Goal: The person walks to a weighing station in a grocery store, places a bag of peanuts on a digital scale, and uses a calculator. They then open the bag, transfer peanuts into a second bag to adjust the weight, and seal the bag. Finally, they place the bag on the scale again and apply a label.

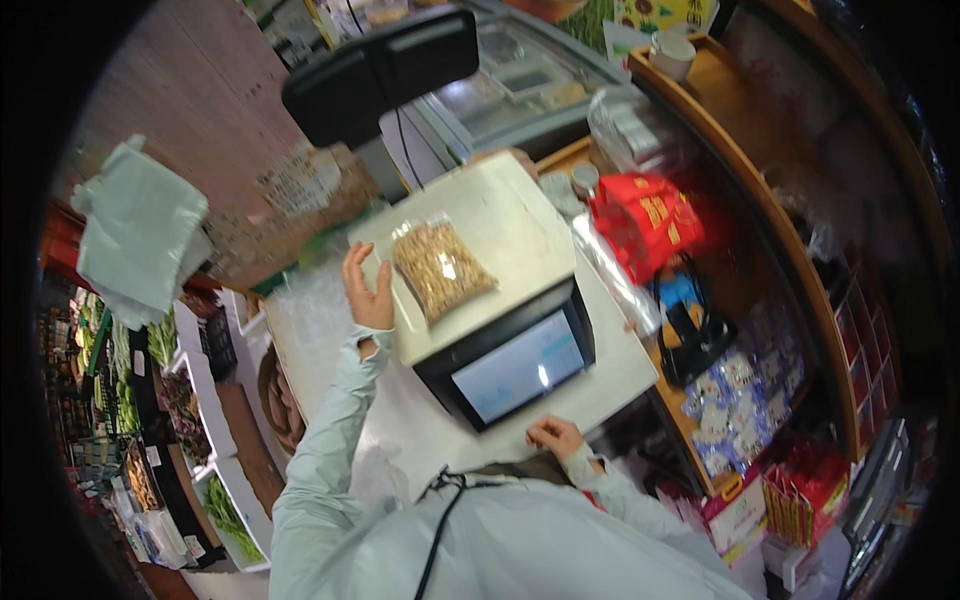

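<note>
A clear plastic bag of light brown dried food pieces [442,266] lies on the pale flat plate of a weighing scale [517,217]. Just left of the bag, at the plate's edge, is my left hand [369,292], its fingers apart and holding nothing. The scale's lit screen [519,365] faces me below the plate. My right hand [555,436] rests with curled fingers near the counter's front edge, below the screen; whether it holds anything small cannot be told.
Pale plastic bags [142,232] hang at upper left. A black display on a pole [382,75] stands behind the scale. The wooden shelf at right holds a red bag [645,217], a black strapped item [690,330] and small wrapped packets [739,405]. Vegetable crates [232,517] stand lower left.
</note>
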A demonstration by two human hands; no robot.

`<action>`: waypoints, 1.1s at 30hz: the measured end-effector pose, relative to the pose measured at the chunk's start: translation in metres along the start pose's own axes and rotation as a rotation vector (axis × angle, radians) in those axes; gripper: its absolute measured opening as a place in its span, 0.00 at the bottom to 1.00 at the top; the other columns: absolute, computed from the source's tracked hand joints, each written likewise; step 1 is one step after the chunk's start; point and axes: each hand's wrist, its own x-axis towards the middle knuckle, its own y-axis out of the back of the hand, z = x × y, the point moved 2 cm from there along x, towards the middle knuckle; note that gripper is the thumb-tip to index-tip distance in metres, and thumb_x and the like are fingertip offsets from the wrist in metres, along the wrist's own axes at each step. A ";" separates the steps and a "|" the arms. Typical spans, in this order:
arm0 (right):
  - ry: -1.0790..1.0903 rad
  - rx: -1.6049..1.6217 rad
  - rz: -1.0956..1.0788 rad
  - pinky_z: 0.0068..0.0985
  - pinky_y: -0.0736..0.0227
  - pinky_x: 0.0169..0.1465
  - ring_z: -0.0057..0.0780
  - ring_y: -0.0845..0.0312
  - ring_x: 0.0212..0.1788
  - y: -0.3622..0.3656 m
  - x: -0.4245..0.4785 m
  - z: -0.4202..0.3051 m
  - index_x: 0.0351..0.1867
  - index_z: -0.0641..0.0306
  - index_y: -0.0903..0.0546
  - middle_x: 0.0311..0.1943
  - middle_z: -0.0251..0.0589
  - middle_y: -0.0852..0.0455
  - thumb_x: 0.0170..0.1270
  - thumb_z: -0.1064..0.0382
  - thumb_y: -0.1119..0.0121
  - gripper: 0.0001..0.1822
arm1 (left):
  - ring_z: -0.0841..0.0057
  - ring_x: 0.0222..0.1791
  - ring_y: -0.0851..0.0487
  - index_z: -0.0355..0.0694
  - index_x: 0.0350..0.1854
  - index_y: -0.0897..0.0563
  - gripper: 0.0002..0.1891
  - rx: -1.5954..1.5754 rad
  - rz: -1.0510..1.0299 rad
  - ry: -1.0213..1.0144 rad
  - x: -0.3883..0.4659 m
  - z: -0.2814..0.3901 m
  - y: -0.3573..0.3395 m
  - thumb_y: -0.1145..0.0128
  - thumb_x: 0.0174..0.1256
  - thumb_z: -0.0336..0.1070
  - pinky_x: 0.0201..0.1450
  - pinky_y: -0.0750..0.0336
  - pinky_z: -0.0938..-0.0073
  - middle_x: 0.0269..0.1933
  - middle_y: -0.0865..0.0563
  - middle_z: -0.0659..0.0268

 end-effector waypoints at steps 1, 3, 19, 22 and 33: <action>0.009 -0.067 0.035 0.15 0.33 0.34 0.15 0.27 0.28 -0.002 0.000 -0.003 0.31 0.65 0.21 0.26 0.32 0.18 0.64 0.60 0.40 0.10 | 0.58 0.62 0.32 0.38 0.54 0.26 0.18 0.008 -0.016 0.002 -0.017 0.011 0.015 0.42 0.60 0.32 0.65 0.41 0.63 0.60 0.29 0.52; 0.054 -0.082 0.097 0.15 0.34 0.32 0.13 0.28 0.27 0.003 0.002 0.016 0.29 0.64 0.21 0.23 0.29 0.20 0.60 0.61 0.36 0.09 | 0.58 0.61 0.32 0.38 0.51 0.24 0.17 0.120 -0.015 -0.055 -0.062 0.020 0.038 0.42 0.60 0.31 0.64 0.41 0.62 0.59 0.28 0.52; 0.995 -1.041 0.084 0.40 0.40 0.57 0.44 0.29 0.57 -0.064 0.036 -0.029 0.43 0.64 0.22 0.50 0.41 0.19 0.49 0.67 0.39 0.17 | 0.58 0.49 0.24 0.36 0.37 0.19 0.09 0.334 0.049 0.155 -0.287 0.000 0.146 0.46 0.55 0.21 0.55 0.34 0.62 0.47 0.20 0.54; 1.015 -1.044 0.074 0.41 0.40 0.57 0.44 0.29 0.57 -0.064 0.035 -0.031 0.40 0.63 0.22 0.48 0.41 0.18 0.47 0.69 0.39 0.15 | 0.60 0.48 0.23 0.38 0.36 0.19 0.08 0.348 0.094 0.180 -0.284 0.003 0.148 0.46 0.56 0.22 0.54 0.32 0.65 0.46 0.19 0.54; 0.981 -1.157 0.050 0.52 0.59 0.65 0.50 0.45 0.68 -0.086 0.046 -0.039 0.61 0.64 0.32 0.62 0.41 0.28 0.51 0.61 0.39 0.33 | 0.60 0.48 0.23 0.38 0.35 0.18 0.08 0.337 0.015 0.105 -0.272 0.007 0.137 0.45 0.54 0.21 0.54 0.34 0.64 0.47 0.19 0.55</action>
